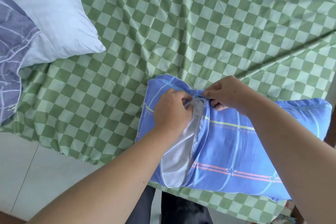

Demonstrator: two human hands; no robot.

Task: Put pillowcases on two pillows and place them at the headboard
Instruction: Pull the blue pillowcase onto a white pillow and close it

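A blue plaid pillowcase point(236, 151) with pink star stripes covers a pillow at the near edge of the bed. White pillow fabric point(177, 162) shows through its open slit. My left hand point(171, 111) pinches the left side of the slit at its top end. My right hand point(229, 92) pinches the right side at the same spot, fingers closed on the cloth. A second bare white pillow point(54, 16) lies at the upper left, partly on a grey-purple lined pillowcase point(12, 45).
A green checkered bedsheet point(200, 23) covers the bed, wrinkled, with its edge hanging at the lower left. Pale floor tiles point(36, 169) lie beside the bed. My dark trousers point(181, 209) are below the pillow.
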